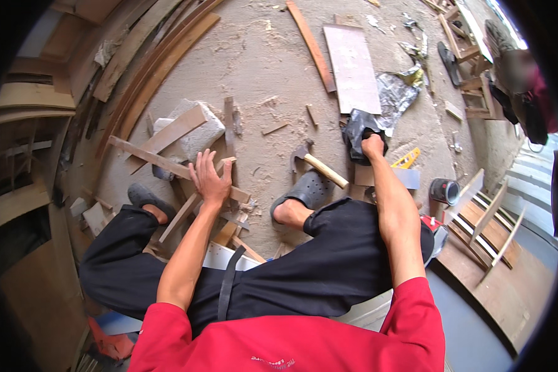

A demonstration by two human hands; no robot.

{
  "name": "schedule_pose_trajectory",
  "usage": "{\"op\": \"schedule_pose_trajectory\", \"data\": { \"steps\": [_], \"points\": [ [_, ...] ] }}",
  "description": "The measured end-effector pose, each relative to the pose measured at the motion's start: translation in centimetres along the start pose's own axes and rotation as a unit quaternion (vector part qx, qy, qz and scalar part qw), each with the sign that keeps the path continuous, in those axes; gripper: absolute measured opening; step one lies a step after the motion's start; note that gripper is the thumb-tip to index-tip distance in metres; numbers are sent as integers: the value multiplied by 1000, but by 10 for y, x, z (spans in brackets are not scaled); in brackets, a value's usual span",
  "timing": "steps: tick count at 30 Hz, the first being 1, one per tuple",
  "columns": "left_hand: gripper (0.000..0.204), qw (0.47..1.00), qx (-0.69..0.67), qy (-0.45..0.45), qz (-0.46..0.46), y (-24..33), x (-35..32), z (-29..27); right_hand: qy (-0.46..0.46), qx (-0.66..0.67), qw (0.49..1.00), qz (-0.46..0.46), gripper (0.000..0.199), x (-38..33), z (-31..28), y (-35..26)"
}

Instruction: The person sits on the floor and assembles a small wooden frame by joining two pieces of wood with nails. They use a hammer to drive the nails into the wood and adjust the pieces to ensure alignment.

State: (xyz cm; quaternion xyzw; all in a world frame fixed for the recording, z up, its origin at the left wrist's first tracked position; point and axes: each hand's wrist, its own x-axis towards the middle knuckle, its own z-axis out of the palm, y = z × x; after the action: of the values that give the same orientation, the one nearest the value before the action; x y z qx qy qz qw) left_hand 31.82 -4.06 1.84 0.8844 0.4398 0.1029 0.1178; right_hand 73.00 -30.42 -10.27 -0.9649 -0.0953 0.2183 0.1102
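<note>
Left hand point(212, 180), fingers spread, lies over wood strips point(149, 157) at left; right hand point(373, 147) dips into a black bag point(355, 131) at right, grip hidden. Between them lies a hammer point(325, 170).

bright, diffuse light | glare upper right | edges bowed, corners black
</note>
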Motion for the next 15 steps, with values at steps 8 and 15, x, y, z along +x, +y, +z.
{"op": "schedule_pose_trajectory", "data": {
  "steps": [8, 15],
  "points": [
    [47, 985, -90, 130, -74, -70, 5, -27, -6, -100, 991, -83, 29, 8, 30, -5],
    [57, 858, -367, 67, -354, -119, -15, -38, 18, -4, 999, -45, 34, 36, 48, -7]
  ]
}}
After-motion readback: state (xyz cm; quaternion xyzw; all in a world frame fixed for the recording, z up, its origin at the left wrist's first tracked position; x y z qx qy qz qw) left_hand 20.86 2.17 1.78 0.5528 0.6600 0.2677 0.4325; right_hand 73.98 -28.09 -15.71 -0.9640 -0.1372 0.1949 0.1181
